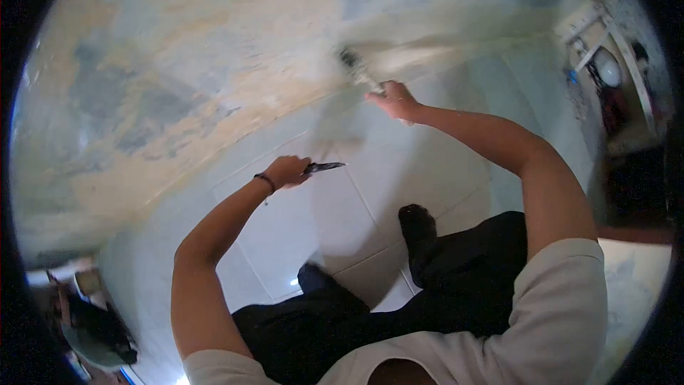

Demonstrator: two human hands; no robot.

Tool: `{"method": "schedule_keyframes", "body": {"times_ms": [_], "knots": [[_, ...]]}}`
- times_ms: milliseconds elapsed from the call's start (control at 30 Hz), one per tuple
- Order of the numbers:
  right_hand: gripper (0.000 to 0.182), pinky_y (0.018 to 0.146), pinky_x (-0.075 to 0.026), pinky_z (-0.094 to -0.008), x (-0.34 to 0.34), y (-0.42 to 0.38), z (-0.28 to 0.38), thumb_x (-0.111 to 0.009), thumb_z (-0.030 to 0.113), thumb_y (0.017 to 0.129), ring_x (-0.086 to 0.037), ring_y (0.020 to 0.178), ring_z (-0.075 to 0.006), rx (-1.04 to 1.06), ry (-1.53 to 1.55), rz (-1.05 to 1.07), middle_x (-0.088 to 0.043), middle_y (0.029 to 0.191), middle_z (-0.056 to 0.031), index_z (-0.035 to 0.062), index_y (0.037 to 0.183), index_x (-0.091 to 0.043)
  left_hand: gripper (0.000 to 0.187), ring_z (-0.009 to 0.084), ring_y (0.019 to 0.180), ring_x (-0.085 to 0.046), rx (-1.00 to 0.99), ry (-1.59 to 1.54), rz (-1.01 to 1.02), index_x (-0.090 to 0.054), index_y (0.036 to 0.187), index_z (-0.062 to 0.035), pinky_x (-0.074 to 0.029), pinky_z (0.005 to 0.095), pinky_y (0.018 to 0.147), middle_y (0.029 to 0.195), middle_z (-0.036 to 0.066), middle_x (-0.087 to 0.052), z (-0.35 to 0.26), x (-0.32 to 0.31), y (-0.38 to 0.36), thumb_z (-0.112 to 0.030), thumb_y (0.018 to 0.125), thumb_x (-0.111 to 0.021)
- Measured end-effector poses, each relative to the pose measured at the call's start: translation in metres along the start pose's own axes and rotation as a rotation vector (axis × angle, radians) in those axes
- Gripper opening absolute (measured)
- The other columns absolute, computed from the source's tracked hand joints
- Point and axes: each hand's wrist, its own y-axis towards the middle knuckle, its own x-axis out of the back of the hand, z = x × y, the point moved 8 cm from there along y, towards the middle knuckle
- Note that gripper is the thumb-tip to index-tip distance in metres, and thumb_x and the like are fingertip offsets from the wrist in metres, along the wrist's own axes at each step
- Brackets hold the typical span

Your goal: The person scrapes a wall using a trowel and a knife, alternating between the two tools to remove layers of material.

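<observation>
My right hand (395,100) grips the handle of a putty knife (356,68) whose blade presses against the patchy wall (185,78), at the edge of a pale smear of fresh filler. My left hand (286,170) is lower and to the left, closed around a second, smaller dark scraper (324,167) whose blade points right, off the wall. A black band circles my left wrist. Both arms are bare, with short pale sleeves.
White floor tiles (342,207) lie below, with my dark trousers and dark-socked feet (417,224) on them. A wooden frame with clutter (613,71) stands at the upper right. Bags and other items (92,328) sit at the lower left.
</observation>
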Motion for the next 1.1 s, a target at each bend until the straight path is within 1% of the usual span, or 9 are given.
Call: {"method": "schedule_keyframes", "body": {"times_ms": [133, 200, 300, 533, 633, 833, 900, 967, 1100], "knots": [[0.040, 0.070, -0.051, -0.0446, -0.003, -0.003, -0.041, -0.069, 0.043, 0.079, -0.066, 0.074, -0.0334, 0.064, -0.407, 0.492, -0.067, 0.076, -0.0183, 0.0030, 0.083, -0.067, 0.030, 0.0394, 0.078, -0.064, -0.004, 0.018, -0.071, -0.057, 0.096, -0.0065, -0.050, 0.0519, 0.069, 0.077, 0.019, -0.065, 0.012, -0.008, 0.014, -0.035, 0.089, -0.058], [0.035, 0.073, -0.053, -0.0464, 0.012, -0.015, -0.056, -0.068, 0.038, 0.076, -0.067, 0.082, -0.0343, 0.264, -0.690, 0.453, -0.068, 0.082, -0.0178, 0.0044, 0.084, -0.068, 0.030, 0.0400, 0.076, -0.064, -0.038, -0.019, -0.127, -0.057, 0.097, -0.0065, -0.050, 0.0525, 0.069, 0.076, 0.020, -0.065, 0.011, -0.006, 0.019, -0.036, 0.090, -0.056], [0.028, 0.076, -0.054, -0.0477, 0.036, -0.042, -0.086, -0.067, 0.032, 0.074, -0.067, 0.088, -0.0355, 0.063, -0.936, 0.636, -0.069, 0.089, -0.0184, 0.0063, 0.085, -0.069, 0.031, 0.0402, 0.075, -0.064, -0.045, 0.075, -0.085, -0.056, 0.098, -0.0049, -0.050, 0.0518, 0.070, 0.077, 0.021, -0.065, 0.010, -0.001, 0.034, -0.035, 0.092, -0.054], [0.028, 0.075, -0.055, -0.0465, 0.108, -0.124, -0.121, -0.069, 0.027, 0.075, -0.069, 0.089, -0.0325, -0.413, -0.883, 0.324, -0.071, 0.093, -0.0147, 0.0063, 0.093, -0.072, 0.025, 0.0369, 0.089, -0.066, -0.346, 0.442, -0.087, -0.057, 0.101, -0.0023, -0.052, 0.0487, 0.078, 0.093, 0.020, -0.067, -0.056, 0.028, 0.175, -0.024, 0.091, -0.052], [0.027, 0.078, -0.055, -0.0463, 0.196, -0.240, -0.150, -0.065, 0.024, 0.077, -0.068, 0.093, -0.0318, -0.687, -0.864, -0.044, -0.070, 0.096, -0.0153, 0.0060, 0.097, -0.071, 0.024, 0.0353, 0.092, -0.066, -0.510, 0.434, -0.304, -0.062, 0.101, -0.0026, -0.053, 0.0452, 0.081, 0.098, 0.019, -0.068, -0.221, 0.098, 0.232, -0.022, 0.091, -0.053], [0.030, 0.086, -0.055, -0.0407, 0.281, -0.481, -0.072, -0.059, 0.018, 0.080, -0.066, 0.103, -0.0289, -1.187, -0.778, -0.711, -0.068, 0.109, -0.0145, 0.0074, 0.105, -0.070, 0.016, 0.0128, 0.057, -0.059, -0.261, 0.710, -0.395, -0.068, 0.072, -0.0194, -0.046, 0.0373, 0.044, 0.066, -0.003, -0.062, -0.590, 0.065, 0.230, -0.024, 0.087, -0.064], [0.030, 0.086, -0.054, -0.0383, 0.286, -0.553, -0.030, -0.058, 0.019, 0.081, -0.066, 0.105, -0.0285, -1.300, -0.733, -0.811, -0.068, 0.112, -0.0136, 0.0089, 0.106, -0.071, 0.022, 0.0143, 0.072, -0.062, -0.656, 0.538, -0.405, -0.071, 0.098, -0.0148, -0.053, 0.0355, 0.057, 0.083, -0.003, -0.067, -0.720, -0.035, 0.161, -0.032, 0.093, -0.057], [0.027, 0.083, -0.055, -0.0362, 0.297, -0.638, 0.028, -0.059, 0.020, 0.080, -0.067, 0.102, -0.0274, -1.395, -0.805, -0.902, -0.070, 0.106, -0.0127, 0.0096, 0.100, -0.073, 0.022, 0.0167, 0.075, -0.063, -1.098, 0.506, -0.321, -0.069, 0.099, -0.0136, -0.053, 0.0372, 0.060, 0.085, 0.000, -0.067, -0.808, -0.134, 0.040, -0.031, 0.094, -0.056], [0.028, 0.080, -0.055, -0.0381, 0.258, -0.810, 0.096, -0.060, 0.021, 0.080, -0.069, 0.096, -0.0280, -1.578, -0.689, -1.186, -0.071, 0.099, -0.0138, 0.0077, 0.101, -0.072, 0.022, 0.0216, 0.080, -0.065, -1.798, 0.603, -0.102, -0.067, 0.100, -0.0111, -0.053, 0.0404, 0.066, 0.088, 0.006, -0.068, -0.842, -0.313, -0.188, -0.029, 0.094, -0.055]]}}
